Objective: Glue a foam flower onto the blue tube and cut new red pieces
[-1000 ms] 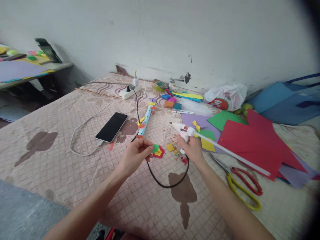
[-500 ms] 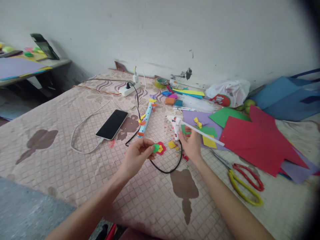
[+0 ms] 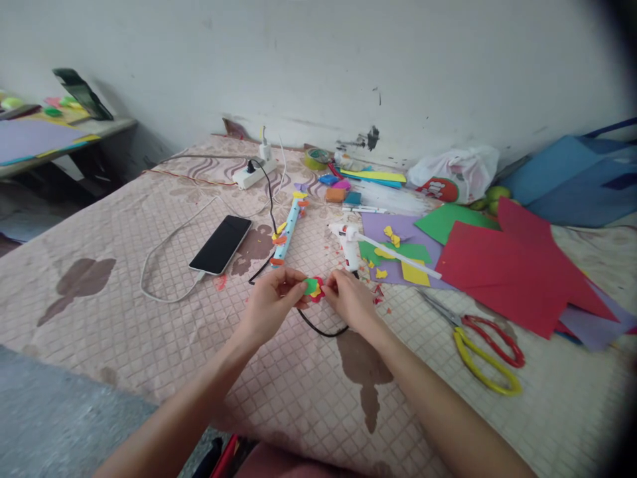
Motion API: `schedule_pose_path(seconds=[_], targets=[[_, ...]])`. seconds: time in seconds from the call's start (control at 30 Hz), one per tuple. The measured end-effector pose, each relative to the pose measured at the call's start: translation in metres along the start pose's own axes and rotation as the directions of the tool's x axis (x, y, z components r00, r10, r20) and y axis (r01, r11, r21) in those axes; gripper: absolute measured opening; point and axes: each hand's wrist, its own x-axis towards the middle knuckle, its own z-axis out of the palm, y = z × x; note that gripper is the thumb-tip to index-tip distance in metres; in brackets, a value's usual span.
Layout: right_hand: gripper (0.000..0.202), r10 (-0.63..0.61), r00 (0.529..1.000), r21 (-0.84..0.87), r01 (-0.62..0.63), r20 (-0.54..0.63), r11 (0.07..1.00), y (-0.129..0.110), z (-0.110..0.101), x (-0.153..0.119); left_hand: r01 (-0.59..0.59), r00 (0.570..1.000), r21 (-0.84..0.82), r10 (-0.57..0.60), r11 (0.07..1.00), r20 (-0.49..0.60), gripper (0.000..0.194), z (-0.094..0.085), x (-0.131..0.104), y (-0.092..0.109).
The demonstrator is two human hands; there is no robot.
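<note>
Between thumb and fingers my left hand (image 3: 269, 302) pinches a small green paper piece (image 3: 310, 286). It overlaps a red paper flower (image 3: 320, 297) with a yellow centre. My right hand (image 3: 351, 304) is closed on the flower's right edge, its fingertips partly hiding it. Just beyond that hand, a white hot glue gun (image 3: 350, 253) lies on the cloth with a long glue stick (image 3: 398, 255) sticking out of its back. Its black cord (image 3: 318, 328) loops below both hands. A light-blue dotted strip (image 3: 287, 231) with orange and yellow bits lies beyond my left hand.
A phone (image 3: 221, 244) on a white cable lies left, with a power strip (image 3: 255, 174) behind it. Scissors (image 3: 480, 342) rest at the right, near red foam sheets (image 3: 502, 279), a purple sheet (image 3: 371, 226) and yellow scraps. A plastic bag (image 3: 455, 174) stands by the wall.
My right hand has left the glue gun's handle and moved left to the flower, now gripping its edge. My left hand keeps its hold on the green piece.
</note>
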Motion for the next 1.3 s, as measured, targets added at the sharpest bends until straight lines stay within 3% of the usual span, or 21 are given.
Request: schedule_pose_path(seconds=[0.17,0.37,0.47,0.53,0.67,0.8,0.97,1.1,1.3], targets=[[0.009,-0.001,0.999,0.103,0.005,-0.035,0.995,0.005,0.0,-0.002,-0.017,1.0,0.005,0.017,1.0,-0.017,0.02,0.0,0.001,0.0],[0.007,0.022,0.999,0.037,-0.02,-0.042,0.999,0.001,0.004,-0.001,-0.038,0.999,0.012,0.038,0.999,-0.037,0.02,-0.002,0.001,0.003],[0.006,0.044,0.998,0.191,-0.035,-0.044,0.981,-0.001,0.001,0.002,-0.04,0.998,0.018,0.041,0.999,-0.045,0.019,-0.002,0.001,0.005],[0.008,0.061,0.997,0.378,-0.041,-0.04,0.925,-0.002,-0.006,0.002,-0.038,0.998,0.017,0.039,0.999,-0.051,0.018,-0.001,0.001,0.008],[0.009,0.117,0.99,0.732,-0.024,-0.076,0.68,-0.007,-0.026,-0.001,-0.033,0.996,0.022,0.035,0.999,-0.082,0.017,-0.001,0.002,0.012],[0.014,0.184,0.975,0.849,0.011,-0.127,0.528,-0.015,-0.047,-0.004,-0.026,0.996,0.019,0.028,0.999,-0.089,0.017,-0.001,0.002,0.015],[0.015,0.203,0.977,0.922,-0.014,-0.071,0.386,-0.023,-0.052,-0.004,-0.001,0.999,-0.017,0.001,1.0,-0.044,0.017,0.001,0.001,0.015],[0.014,0.205,0.975,0.928,-0.001,-0.081,0.373,-0.025,-0.047,-0.003,-0.006,1.0,-0.03,0.006,1.0,-0.031,0.017,0.001,0.001,0.013],[0.013,0.169,0.976,0.89,0.046,-0.137,0.453,-0.023,-0.045,-0.001,-0.018,0.999,-0.02,0.017,1.0,-0.033,0.017,0.002,0.001,0.014]])
